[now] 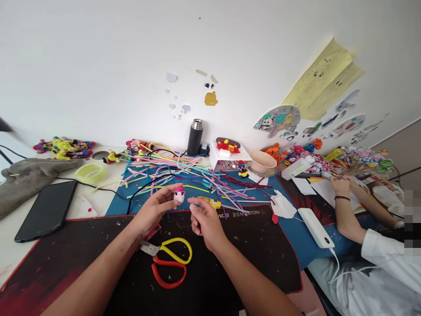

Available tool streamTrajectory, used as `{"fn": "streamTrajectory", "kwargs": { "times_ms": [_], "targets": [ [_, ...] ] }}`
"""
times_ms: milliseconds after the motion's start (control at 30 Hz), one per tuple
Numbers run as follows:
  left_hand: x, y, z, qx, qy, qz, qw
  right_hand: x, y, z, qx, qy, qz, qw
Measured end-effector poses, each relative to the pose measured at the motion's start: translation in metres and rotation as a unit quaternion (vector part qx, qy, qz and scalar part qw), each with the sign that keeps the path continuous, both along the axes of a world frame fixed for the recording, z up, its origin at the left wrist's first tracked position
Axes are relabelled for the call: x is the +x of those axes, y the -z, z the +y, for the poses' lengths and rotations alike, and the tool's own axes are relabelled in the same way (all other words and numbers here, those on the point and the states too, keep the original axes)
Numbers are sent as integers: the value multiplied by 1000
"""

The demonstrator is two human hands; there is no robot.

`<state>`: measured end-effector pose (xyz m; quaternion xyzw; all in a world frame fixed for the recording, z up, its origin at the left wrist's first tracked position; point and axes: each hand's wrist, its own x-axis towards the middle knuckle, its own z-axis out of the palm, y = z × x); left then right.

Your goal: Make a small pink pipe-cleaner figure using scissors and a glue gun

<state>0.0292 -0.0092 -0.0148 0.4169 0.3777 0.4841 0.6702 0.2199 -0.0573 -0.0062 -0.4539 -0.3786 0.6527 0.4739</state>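
Observation:
Between the thumb and fingers of my left hand (164, 202) is a small pipe-cleaner doll head (179, 195), white below with a pink top and dark eyes. My right hand (205, 219) is just to its right, apart from it, with thumb and forefinger pinched together. Whatever may be in that pinch is too small to make out. A yellow tube (214, 203) shows behind the right fingers, partly hidden by them. Below my hands, scissors (173, 259) with one yellow and one red handle lie on the black mat (250, 250).
Loose coloured pipe cleaners (158, 171) spread behind my hands. Farther back are a black thermos (195, 138), a white box (223, 162) and a bowl (263, 161). At left lies a black tablet (48, 210); at right, a power bank (315, 227) near a seated person (378, 259).

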Motion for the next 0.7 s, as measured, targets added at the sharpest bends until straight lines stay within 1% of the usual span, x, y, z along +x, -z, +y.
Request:
{"fn": "streamTrajectory", "kwargs": {
  "times_ms": [133, 233, 500, 600, 700],
  "targets": [
    [2, 0, -2, 7, 10, 3, 1000, -10, 5, 6, 12, 12, -13, 1000],
    [3, 1, -3, 12, 22, 8, 1000, -17, 8, 7, 12, 39, -17, 999],
    [3, -1, -5, 15, 35, -2, 999, -25, 11, 2, 29, 76, -17, 997],
    [1, 0, -2, 20, 18, -13, 1000, -29, 12, -7, 35, 66, -18, 997],
    [-4, 1, 3, 20, -8, -35, 999, -33, 12, -21, 34, 28, -33, 999]
  ]
}}
